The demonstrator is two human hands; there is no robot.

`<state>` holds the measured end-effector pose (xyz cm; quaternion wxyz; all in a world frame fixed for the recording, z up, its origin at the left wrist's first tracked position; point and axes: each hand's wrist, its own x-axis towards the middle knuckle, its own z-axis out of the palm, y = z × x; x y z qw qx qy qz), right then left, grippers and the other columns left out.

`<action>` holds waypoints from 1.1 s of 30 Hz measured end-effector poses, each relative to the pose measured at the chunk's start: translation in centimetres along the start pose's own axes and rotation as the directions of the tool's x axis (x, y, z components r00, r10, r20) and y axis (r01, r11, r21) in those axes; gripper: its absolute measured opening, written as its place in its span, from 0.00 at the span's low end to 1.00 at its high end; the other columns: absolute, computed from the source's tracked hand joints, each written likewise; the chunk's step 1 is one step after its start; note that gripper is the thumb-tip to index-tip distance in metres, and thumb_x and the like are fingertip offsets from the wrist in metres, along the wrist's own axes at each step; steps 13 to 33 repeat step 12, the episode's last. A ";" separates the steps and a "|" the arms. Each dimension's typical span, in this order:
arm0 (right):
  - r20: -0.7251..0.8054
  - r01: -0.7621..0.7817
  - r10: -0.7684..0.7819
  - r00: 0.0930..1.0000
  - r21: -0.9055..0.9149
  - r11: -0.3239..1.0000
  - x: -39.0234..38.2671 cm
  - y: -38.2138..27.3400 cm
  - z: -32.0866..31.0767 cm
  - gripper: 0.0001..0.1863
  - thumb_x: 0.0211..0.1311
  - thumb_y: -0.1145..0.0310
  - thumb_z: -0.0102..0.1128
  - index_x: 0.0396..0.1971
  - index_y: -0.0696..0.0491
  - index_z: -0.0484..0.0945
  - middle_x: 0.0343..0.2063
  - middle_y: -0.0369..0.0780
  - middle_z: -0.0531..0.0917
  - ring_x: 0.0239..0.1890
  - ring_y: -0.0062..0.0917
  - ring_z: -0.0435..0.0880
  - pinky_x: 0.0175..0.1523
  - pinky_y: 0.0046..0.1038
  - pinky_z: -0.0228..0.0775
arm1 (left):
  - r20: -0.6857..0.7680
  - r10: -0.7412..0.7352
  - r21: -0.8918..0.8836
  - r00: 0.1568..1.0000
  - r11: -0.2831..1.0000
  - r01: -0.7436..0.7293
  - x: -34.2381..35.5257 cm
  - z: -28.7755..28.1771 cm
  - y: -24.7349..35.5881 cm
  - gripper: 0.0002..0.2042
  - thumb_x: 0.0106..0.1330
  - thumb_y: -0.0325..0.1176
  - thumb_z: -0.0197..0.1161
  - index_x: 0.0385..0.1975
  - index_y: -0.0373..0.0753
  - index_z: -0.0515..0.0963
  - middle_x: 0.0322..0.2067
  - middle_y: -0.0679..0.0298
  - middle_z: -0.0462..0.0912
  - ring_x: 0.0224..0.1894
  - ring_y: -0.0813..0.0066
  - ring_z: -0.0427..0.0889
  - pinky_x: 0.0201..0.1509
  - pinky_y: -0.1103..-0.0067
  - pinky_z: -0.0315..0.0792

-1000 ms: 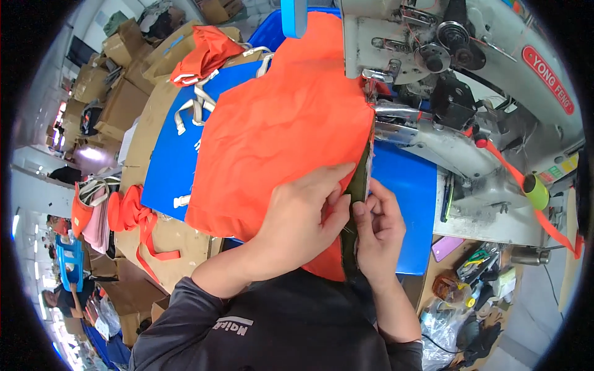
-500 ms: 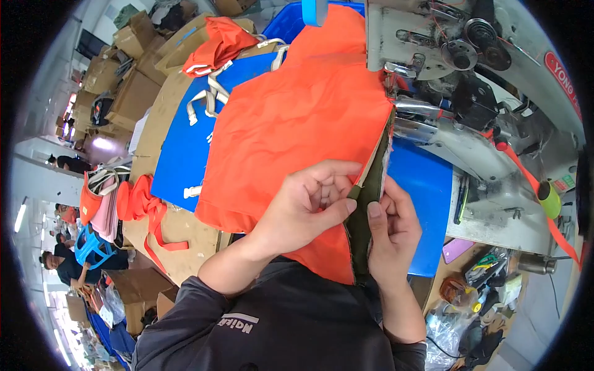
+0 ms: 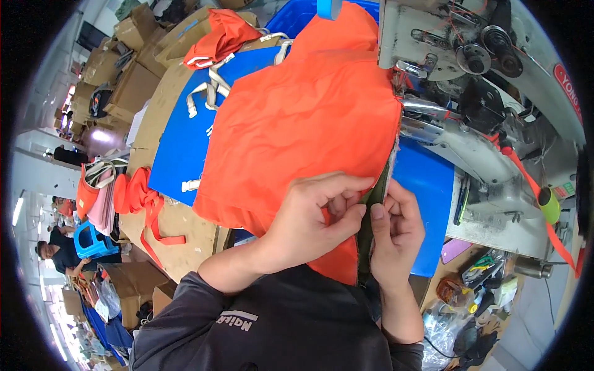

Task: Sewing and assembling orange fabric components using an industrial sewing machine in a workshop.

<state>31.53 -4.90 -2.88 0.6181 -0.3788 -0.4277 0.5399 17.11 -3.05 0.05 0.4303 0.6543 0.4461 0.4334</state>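
Observation:
A large piece of orange fabric [image 3: 291,130] lies over the work surface, its right edge running up to the needle area of a sewing machine [image 3: 448,139]. Along that edge an olive-green fabric layer [image 3: 365,244] shows beneath the orange one, and the two gape apart toward my body. My left hand [image 3: 325,213] pinches the orange layer's edge between thumb and curled fingers. Close beside it, my right hand [image 3: 398,232] grips the green layer's edge, thumb on top. Part of the seam is hidden by my fingers.
A blue board [image 3: 179,142] with white straps [image 3: 215,86] lies left of the fabric. Beyond are an orange webbing coil [image 3: 139,195] and another orange piece [image 3: 223,37]. At lower right sit a phone [image 3: 455,250] and a bottle [image 3: 455,292]. An orange strip [image 3: 529,176] hangs by the machine.
Near the machine the gap between the orange and green layers has narrowed, their edges now lying together there. My left hand has shifted slightly right and toward my body. Both hands keep their pinch.

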 end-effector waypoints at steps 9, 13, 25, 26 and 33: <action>0.021 0.050 -0.047 0.999 -0.162 0.986 0.3 0.5 -0.7 0.17 0.67 0.79 0.53 0.55 0.61 0.71 0.30 0.30 0.73 0.33 0.11 0.70 0.40 0.14 0.62 | 0.025 0.009 0.235 1.000 0.972 -0.014 0.1 0.5 1.6 0.23 0.57 0.16 0.61 0.55 0.33 0.76 0.27 0.66 0.75 0.22 0.84 0.73 0.27 0.86 0.68; -0.030 0.009 -0.020 0.999 -0.308 0.951 1.0 1.2 -1.0 0.18 0.67 0.78 0.55 0.56 0.58 0.70 0.28 0.32 0.74 0.30 0.12 0.71 0.37 0.15 0.65 | 0.012 0.060 0.319 0.998 0.946 -0.060 -0.2 0.8 1.2 0.24 0.59 0.17 0.59 0.58 0.34 0.74 0.29 0.67 0.76 0.22 0.82 0.74 0.27 0.87 0.69; -0.030 0.009 -0.020 0.999 -0.308 0.951 1.0 1.2 -1.0 0.18 0.67 0.78 0.55 0.56 0.58 0.70 0.28 0.32 0.74 0.30 0.12 0.71 0.37 0.15 0.65 | 0.012 0.060 0.319 0.998 0.946 -0.060 -0.2 0.8 1.2 0.24 0.59 0.17 0.59 0.58 0.34 0.74 0.29 0.67 0.76 0.22 0.82 0.74 0.27 0.87 0.69; -0.030 0.009 -0.020 0.999 -0.308 0.951 1.0 1.2 -1.0 0.18 0.67 0.78 0.55 0.56 0.58 0.70 0.28 0.32 0.74 0.30 0.12 0.71 0.37 0.15 0.65 | 0.012 0.060 0.319 0.998 0.946 -0.060 -0.2 0.8 1.2 0.24 0.59 0.17 0.59 0.58 0.34 0.74 0.29 0.67 0.76 0.22 0.82 0.74 0.27 0.87 0.69; -0.030 0.009 -0.020 0.999 -0.308 0.951 1.0 1.2 -1.0 0.18 0.67 0.78 0.55 0.56 0.58 0.70 0.28 0.32 0.74 0.30 0.12 0.71 0.37 0.15 0.65 | 0.012 0.060 0.319 0.998 0.946 -0.060 -0.2 0.8 1.2 0.24 0.59 0.17 0.59 0.58 0.34 0.74 0.29 0.67 0.76 0.22 0.82 0.74 0.27 0.87 0.69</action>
